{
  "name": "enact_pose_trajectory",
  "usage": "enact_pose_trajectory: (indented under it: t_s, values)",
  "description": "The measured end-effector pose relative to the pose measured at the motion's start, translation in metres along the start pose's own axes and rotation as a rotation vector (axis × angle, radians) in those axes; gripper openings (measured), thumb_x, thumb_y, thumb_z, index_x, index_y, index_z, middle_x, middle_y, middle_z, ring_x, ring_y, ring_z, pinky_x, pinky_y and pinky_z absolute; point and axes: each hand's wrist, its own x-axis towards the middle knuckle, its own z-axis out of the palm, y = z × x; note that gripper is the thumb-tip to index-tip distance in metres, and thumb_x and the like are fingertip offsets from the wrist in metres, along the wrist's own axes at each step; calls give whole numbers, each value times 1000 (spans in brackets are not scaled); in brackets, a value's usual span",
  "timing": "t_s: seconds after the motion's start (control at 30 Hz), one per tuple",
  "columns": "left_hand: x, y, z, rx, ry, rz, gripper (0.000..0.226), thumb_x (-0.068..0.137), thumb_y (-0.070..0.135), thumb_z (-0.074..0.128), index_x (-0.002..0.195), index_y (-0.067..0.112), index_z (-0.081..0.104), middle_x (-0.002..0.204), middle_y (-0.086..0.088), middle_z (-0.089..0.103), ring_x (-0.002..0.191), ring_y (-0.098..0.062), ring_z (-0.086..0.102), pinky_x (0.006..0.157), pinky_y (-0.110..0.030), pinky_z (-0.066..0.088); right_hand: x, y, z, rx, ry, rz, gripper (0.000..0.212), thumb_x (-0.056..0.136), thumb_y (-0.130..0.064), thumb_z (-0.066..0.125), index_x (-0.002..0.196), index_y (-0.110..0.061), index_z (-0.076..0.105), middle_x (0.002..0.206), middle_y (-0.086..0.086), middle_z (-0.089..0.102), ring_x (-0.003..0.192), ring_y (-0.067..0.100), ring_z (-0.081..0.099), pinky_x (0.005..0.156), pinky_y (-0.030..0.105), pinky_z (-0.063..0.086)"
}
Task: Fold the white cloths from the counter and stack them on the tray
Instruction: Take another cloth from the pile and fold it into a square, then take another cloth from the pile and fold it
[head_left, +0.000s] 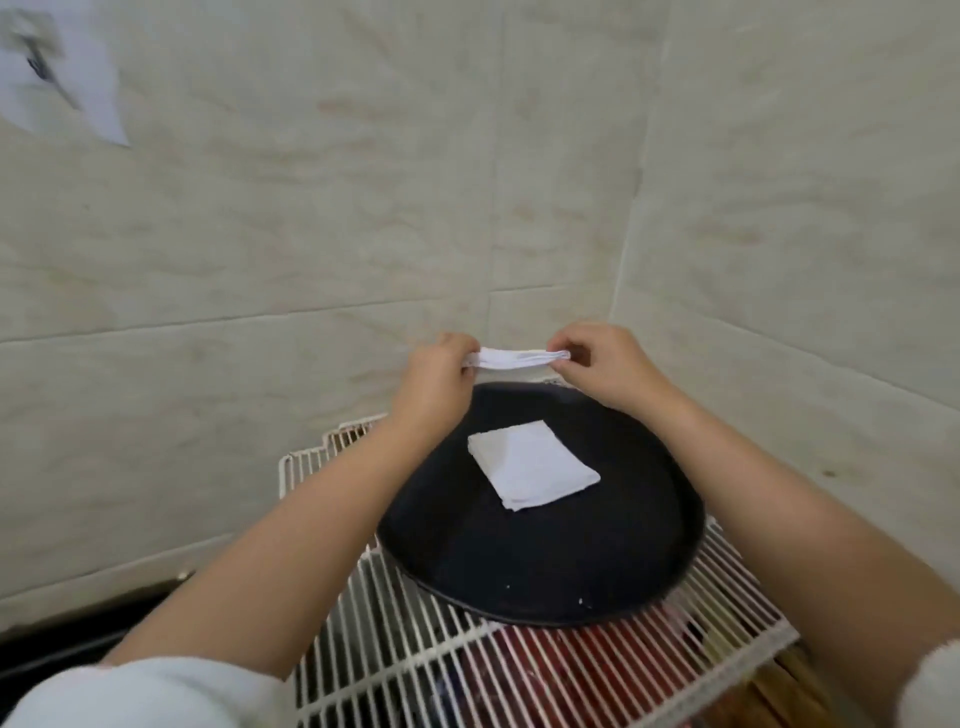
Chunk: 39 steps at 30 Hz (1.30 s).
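Cloth (517, 359) up in the air, folded into a narrow band and stretched between both hands above the far rim of the tray (519, 566). Left hand (434, 382) pinches one end, right hand (602, 366) pinches the other, fingers curled tight on the fabric, so each grip is narrow and full of cloth. Down below, one folded cloth (532, 464) already lies flat near the middle of the dark round tray, which sits on a white wire rack (467, 670) in a tiled corner. This stuff looks light, soft and floppy; it will sag wherever it is not held, and the layers could slide apart if one end is let go early. Taking it by the two ends, as here, keeps the fold taut. Best bet next, I'd say: lower it square onto the cloth already there.
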Motion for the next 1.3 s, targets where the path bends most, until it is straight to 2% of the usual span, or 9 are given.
enact_pose_trajectory:
  t_s: [0.17,0.33,0.47,0.7,0.87,0.93,1.0,1.13,1.3]
  values:
    - [-23,-2,60,250,-320,31,31,93,9,44,121,6,56,122,-14,56,113,-32,53,91,-37,44,-10,72,39,-125,-279,-156,16,84,-3,56,93,2,67,100,17,66,94,29,59,73,18,30]
    - [-37,6,68,283,-292,-10,35,94,13,45,127,11,53,127,-7,55,117,-26,52,93,-32,43,-20,91,39,-93,-373,-254,15,85,-5,54,94,0,65,100,11,63,88,15,51,76,17,31]
    - [-49,10,69,327,-315,-10,36,94,19,46,130,15,51,131,-3,53,117,-23,53,94,-33,44,-26,95,38,-113,-425,-315,16,86,-7,53,96,-2,64,101,9,63,95,22,57,82,27,41]
    - [-71,14,80,419,-364,-34,30,95,26,43,119,13,56,122,-4,58,109,-24,56,88,-38,49,-43,97,37,-193,-541,-307,21,89,-15,49,103,-9,63,108,4,62,101,21,58,88,32,46]
    - [-82,20,75,445,-409,-49,41,95,30,42,133,15,40,136,-4,46,117,-25,52,90,-40,49,-46,84,28,-330,-656,-262,23,89,-19,48,106,-9,59,113,7,58,101,24,56,88,36,46]
    - [-89,22,63,421,-340,-97,40,96,29,39,134,14,40,137,-4,45,119,-25,49,91,-39,48,-47,66,21,-351,-631,-245,37,90,-21,48,126,-15,51,132,3,51,118,22,50,96,33,42]
    - [-102,19,40,455,-261,-151,38,96,22,37,132,11,42,136,-8,47,121,-28,46,95,-40,45,-49,38,18,-347,-589,-274,43,90,-23,49,133,-18,44,142,1,44,129,20,43,104,33,39]
    - [-157,-5,-39,598,-137,-302,32,93,17,40,122,8,48,130,-14,50,121,-32,44,96,-41,41,-68,-59,29,-280,-477,-468,39,89,-25,51,126,-16,52,135,6,51,123,24,48,100,36,42]
    - [-291,-40,-171,771,0,-565,42,94,35,41,126,10,48,130,-12,52,123,-31,44,98,-38,38,-127,-231,67,-85,-422,-685,40,91,-24,49,128,-9,49,132,15,52,122,29,48,101,36,39]
